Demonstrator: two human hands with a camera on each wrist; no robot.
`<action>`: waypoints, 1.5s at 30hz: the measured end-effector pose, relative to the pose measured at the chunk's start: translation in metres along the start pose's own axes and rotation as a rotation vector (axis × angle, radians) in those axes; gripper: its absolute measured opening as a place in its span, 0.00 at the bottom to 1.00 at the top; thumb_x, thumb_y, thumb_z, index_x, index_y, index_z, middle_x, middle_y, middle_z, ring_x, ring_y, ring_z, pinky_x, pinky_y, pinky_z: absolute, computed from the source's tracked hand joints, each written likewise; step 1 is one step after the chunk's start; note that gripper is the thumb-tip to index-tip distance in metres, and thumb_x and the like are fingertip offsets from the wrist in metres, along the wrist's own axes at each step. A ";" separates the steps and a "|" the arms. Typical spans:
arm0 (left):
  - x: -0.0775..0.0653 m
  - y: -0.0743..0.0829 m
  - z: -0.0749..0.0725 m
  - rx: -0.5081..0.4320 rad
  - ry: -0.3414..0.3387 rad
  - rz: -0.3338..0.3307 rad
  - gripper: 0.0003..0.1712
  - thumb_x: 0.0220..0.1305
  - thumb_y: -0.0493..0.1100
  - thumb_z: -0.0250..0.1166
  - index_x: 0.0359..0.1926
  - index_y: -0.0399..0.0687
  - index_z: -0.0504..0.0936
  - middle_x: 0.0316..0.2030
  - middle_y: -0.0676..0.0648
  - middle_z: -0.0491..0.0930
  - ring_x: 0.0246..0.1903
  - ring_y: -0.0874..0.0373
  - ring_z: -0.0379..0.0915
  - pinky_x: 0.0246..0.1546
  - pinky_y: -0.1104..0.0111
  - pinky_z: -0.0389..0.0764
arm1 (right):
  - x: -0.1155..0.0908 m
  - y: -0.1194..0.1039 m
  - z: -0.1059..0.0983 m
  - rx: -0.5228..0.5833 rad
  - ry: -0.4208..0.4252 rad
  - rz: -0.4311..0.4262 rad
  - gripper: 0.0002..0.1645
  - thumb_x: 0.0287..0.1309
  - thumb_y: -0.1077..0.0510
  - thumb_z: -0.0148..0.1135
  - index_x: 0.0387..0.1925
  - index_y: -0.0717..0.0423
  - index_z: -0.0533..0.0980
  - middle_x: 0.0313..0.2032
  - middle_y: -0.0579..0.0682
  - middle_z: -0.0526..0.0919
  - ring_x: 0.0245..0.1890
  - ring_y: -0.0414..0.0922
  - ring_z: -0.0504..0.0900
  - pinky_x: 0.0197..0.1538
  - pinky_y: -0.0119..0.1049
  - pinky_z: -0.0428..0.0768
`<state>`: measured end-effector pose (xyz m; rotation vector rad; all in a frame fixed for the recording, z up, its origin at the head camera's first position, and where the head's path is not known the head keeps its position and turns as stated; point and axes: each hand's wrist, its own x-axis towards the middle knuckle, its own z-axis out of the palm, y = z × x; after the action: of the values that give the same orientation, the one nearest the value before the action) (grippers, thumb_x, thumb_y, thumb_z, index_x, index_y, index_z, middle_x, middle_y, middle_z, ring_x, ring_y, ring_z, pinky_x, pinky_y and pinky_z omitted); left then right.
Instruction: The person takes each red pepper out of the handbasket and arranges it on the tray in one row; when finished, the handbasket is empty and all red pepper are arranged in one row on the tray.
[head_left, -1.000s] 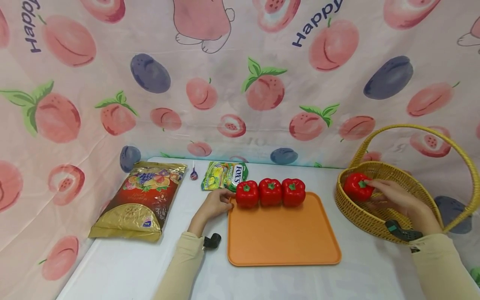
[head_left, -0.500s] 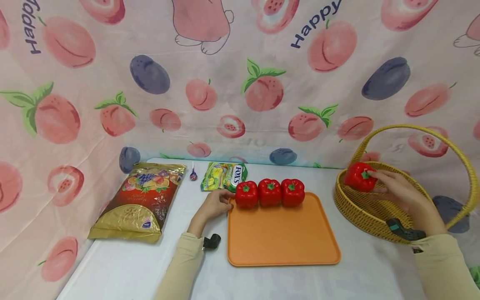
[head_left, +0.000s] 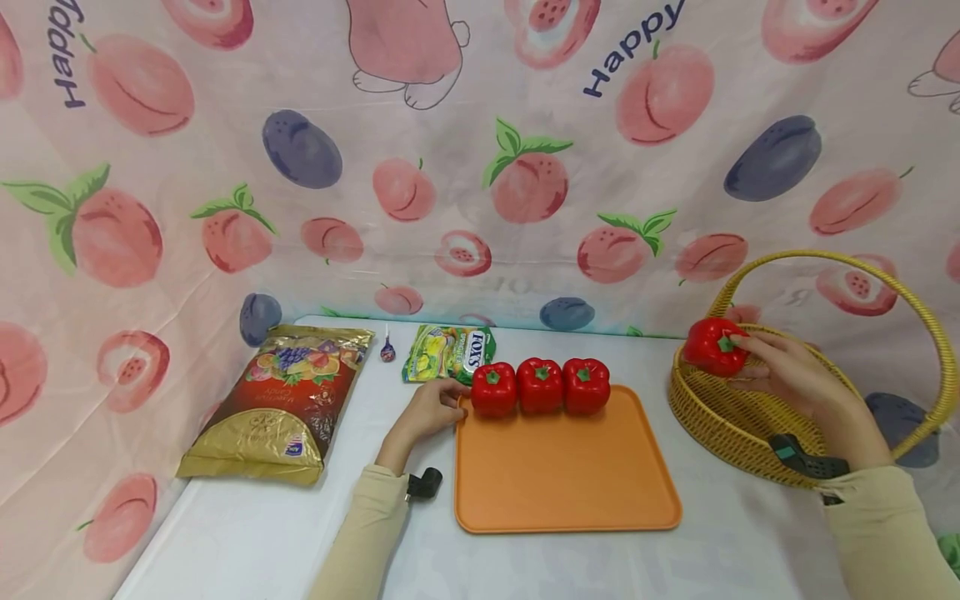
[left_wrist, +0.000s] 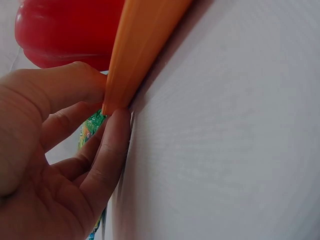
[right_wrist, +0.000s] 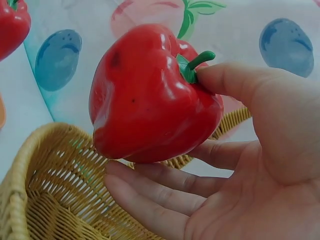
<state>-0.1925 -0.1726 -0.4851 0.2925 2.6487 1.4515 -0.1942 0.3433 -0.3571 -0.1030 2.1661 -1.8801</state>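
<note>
My right hand (head_left: 783, 367) holds a red bell pepper (head_left: 714, 347) with a green stem, just above the left rim of the wicker basket (head_left: 693, 417). In the right wrist view the thumb presses beside the stem of this pepper (right_wrist: 150, 100), and the fingers support it from below. My left hand (head_left: 431, 410) pinches the far left corner of the orange tray (head_left: 566, 475), thumb at the rim in the left wrist view, a finger (left_wrist: 112, 145) underneath. Three more red bell peppers stand in a row along the tray's far edge: left (head_left: 494, 390), middle (head_left: 541, 385) and right (head_left: 587, 386).
A large candy bag (head_left: 277, 404) lies on the left of the white table. A lollipop (head_left: 387, 348) and a green FOX'S candy pouch (head_left: 450, 352) lie behind the left hand. The basket's tall arched handle (head_left: 862, 265) rises on the right, before a fruit-print cloth (head_left: 465, 167).
My right hand has lifted the bell pepper up from inside the basket to above its rim, then shifted it slightly left. My left hand stays at the tray's corner.
</note>
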 end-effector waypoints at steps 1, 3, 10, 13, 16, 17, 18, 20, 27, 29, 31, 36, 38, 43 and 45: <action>0.000 0.000 0.000 0.001 0.001 0.001 0.15 0.54 0.32 0.70 0.45 0.43 0.85 0.38 0.49 0.82 0.34 0.57 0.73 0.36 0.68 0.77 | 0.001 -0.002 0.001 -0.007 0.001 0.003 0.35 0.74 0.51 0.49 0.69 0.68 0.50 0.41 0.32 0.81 0.37 0.42 0.86 0.40 0.40 0.84; 0.000 0.000 0.000 0.000 0.001 0.001 0.16 0.54 0.32 0.70 0.45 0.43 0.85 0.38 0.49 0.82 0.34 0.57 0.73 0.35 0.68 0.77 | 0.002 -0.005 0.004 -0.028 0.002 0.013 0.39 0.74 0.50 0.49 0.70 0.70 0.47 0.41 0.32 0.80 0.38 0.42 0.86 0.40 0.41 0.84; 0.000 -0.001 0.000 0.002 0.000 -0.003 0.15 0.55 0.32 0.70 0.46 0.43 0.85 0.38 0.49 0.82 0.34 0.57 0.73 0.36 0.68 0.77 | 0.009 -0.013 0.016 -0.128 0.007 0.018 0.40 0.74 0.49 0.48 0.69 0.74 0.47 0.41 0.32 0.77 0.38 0.41 0.86 0.42 0.42 0.84; -0.001 -0.002 0.000 0.000 -0.003 -0.005 0.16 0.55 0.32 0.69 0.46 0.43 0.85 0.38 0.49 0.82 0.34 0.57 0.74 0.36 0.68 0.78 | 0.011 -0.015 0.022 -0.070 -0.009 0.011 0.33 0.74 0.51 0.49 0.66 0.70 0.54 0.41 0.34 0.79 0.37 0.43 0.86 0.42 0.43 0.84; -0.001 -0.003 0.000 -0.004 -0.004 -0.008 0.16 0.55 0.32 0.69 0.46 0.43 0.85 0.38 0.48 0.82 0.34 0.57 0.74 0.35 0.68 0.77 | 0.014 -0.016 0.028 -0.008 -0.032 -0.005 0.21 0.74 0.54 0.50 0.59 0.63 0.62 0.41 0.38 0.80 0.37 0.44 0.86 0.41 0.43 0.84; -0.002 -0.003 0.001 -0.005 -0.004 -0.007 0.16 0.54 0.32 0.69 0.46 0.43 0.85 0.38 0.48 0.81 0.34 0.57 0.74 0.35 0.68 0.78 | 0.015 -0.017 0.031 0.000 -0.039 -0.008 0.20 0.74 0.55 0.50 0.58 0.63 0.63 0.41 0.39 0.80 0.36 0.44 0.86 0.40 0.43 0.84; -0.002 -0.003 0.001 -0.009 -0.005 -0.006 0.16 0.54 0.32 0.70 0.46 0.43 0.85 0.37 0.48 0.81 0.34 0.57 0.74 0.35 0.68 0.77 | 0.016 -0.017 0.034 -0.008 -0.046 -0.013 0.20 0.74 0.55 0.49 0.58 0.64 0.63 0.41 0.40 0.80 0.37 0.44 0.86 0.41 0.43 0.84; -0.002 -0.003 0.001 -0.017 -0.005 0.001 0.16 0.54 0.32 0.70 0.46 0.42 0.85 0.37 0.48 0.82 0.34 0.57 0.74 0.35 0.68 0.77 | 0.018 -0.019 0.040 -0.045 -0.054 -0.013 0.27 0.74 0.54 0.49 0.63 0.69 0.59 0.43 0.42 0.78 0.37 0.43 0.86 0.42 0.43 0.84; -0.001 -0.004 0.002 -0.024 -0.008 0.017 0.15 0.54 0.31 0.70 0.45 0.41 0.85 0.38 0.48 0.82 0.33 0.58 0.74 0.34 0.69 0.77 | 0.025 -0.020 0.059 -0.189 -0.065 0.010 0.41 0.75 0.49 0.46 0.71 0.76 0.46 0.60 0.66 0.61 0.41 0.38 0.82 0.50 0.47 0.81; -0.001 -0.004 0.001 -0.020 -0.005 0.016 0.15 0.54 0.32 0.70 0.45 0.42 0.85 0.38 0.48 0.82 0.33 0.58 0.74 0.34 0.69 0.77 | 0.028 -0.018 0.064 -0.227 -0.070 0.009 0.40 0.75 0.48 0.47 0.70 0.75 0.48 0.60 0.68 0.63 0.41 0.40 0.83 0.50 0.47 0.81; -0.001 -0.004 0.001 -0.017 -0.006 0.015 0.16 0.54 0.32 0.70 0.45 0.42 0.85 0.38 0.48 0.82 0.34 0.58 0.74 0.34 0.69 0.77 | 0.030 -0.016 0.068 -0.249 -0.077 0.012 0.40 0.74 0.48 0.48 0.70 0.76 0.50 0.58 0.66 0.68 0.41 0.42 0.83 0.50 0.48 0.81; 0.000 -0.004 0.001 -0.015 -0.013 0.011 0.16 0.54 0.32 0.70 0.46 0.42 0.85 0.39 0.48 0.82 0.34 0.58 0.74 0.35 0.69 0.77 | 0.035 -0.011 0.075 -0.254 -0.101 0.018 0.39 0.74 0.49 0.49 0.69 0.76 0.52 0.50 0.59 0.76 0.40 0.48 0.85 0.48 0.49 0.82; 0.000 -0.004 0.001 -0.013 -0.016 0.011 0.16 0.54 0.32 0.69 0.46 0.42 0.85 0.39 0.48 0.82 0.34 0.58 0.74 0.35 0.68 0.77 | 0.036 -0.010 0.077 -0.262 -0.108 0.020 0.39 0.73 0.50 0.50 0.68 0.77 0.53 0.48 0.59 0.76 0.40 0.52 0.84 0.47 0.50 0.82; 0.001 -0.004 0.000 -0.008 -0.018 0.007 0.16 0.55 0.32 0.69 0.47 0.42 0.85 0.40 0.48 0.82 0.34 0.57 0.74 0.36 0.68 0.78 | 0.037 -0.008 0.078 -0.283 -0.124 0.039 0.38 0.73 0.49 0.49 0.68 0.77 0.54 0.47 0.59 0.76 0.41 0.57 0.82 0.45 0.48 0.83; 0.001 -0.004 0.000 -0.011 -0.018 0.000 0.16 0.55 0.33 0.69 0.47 0.43 0.85 0.40 0.49 0.82 0.35 0.57 0.74 0.37 0.67 0.78 | 0.038 -0.007 0.080 -0.279 -0.136 0.057 0.39 0.74 0.49 0.49 0.68 0.77 0.53 0.47 0.58 0.77 0.40 0.55 0.83 0.45 0.48 0.83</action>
<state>-0.1941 -0.1748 -0.4882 0.3024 2.6258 1.4561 -0.2117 0.2570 -0.3657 -0.2145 2.2966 -1.4854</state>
